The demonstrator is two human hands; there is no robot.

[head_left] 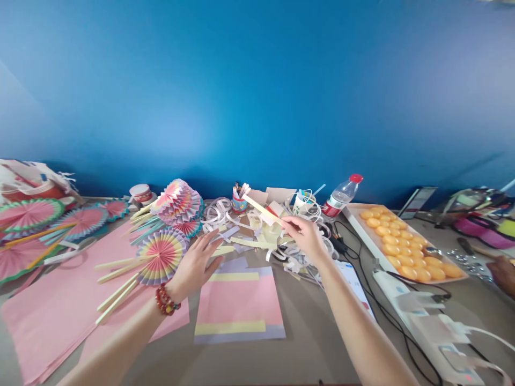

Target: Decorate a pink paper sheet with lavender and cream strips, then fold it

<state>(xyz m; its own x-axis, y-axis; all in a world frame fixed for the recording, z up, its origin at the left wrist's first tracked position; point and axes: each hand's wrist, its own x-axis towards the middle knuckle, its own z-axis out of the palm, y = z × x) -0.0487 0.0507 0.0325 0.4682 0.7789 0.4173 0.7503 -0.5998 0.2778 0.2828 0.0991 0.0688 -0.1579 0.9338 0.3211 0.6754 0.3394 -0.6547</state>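
Note:
My left hand (196, 264), with a red bead bracelet on the wrist, hovers with fingers stretched out flat over the table, just right of a round rainbow paper fan (160, 257) with wooden stick handles. My right hand (302, 234) is closed in a pinch on a pale wooden stick (260, 209) that points up and to the left over a heap of white paper strips (225, 214). A striped pink, yellow and lilac paper sheet (239, 305) lies flat between my forearms.
Large pink sheets (48, 316) and several pink-and-green fans (36, 220) cover the left. A folded rainbow fan (179, 202), cups and a water bottle (341, 195) stand at the back. A tray of orange rounds (406, 246), a power strip (426, 316) and cables lie at right. Another person's hand (504, 273) shows at the right edge.

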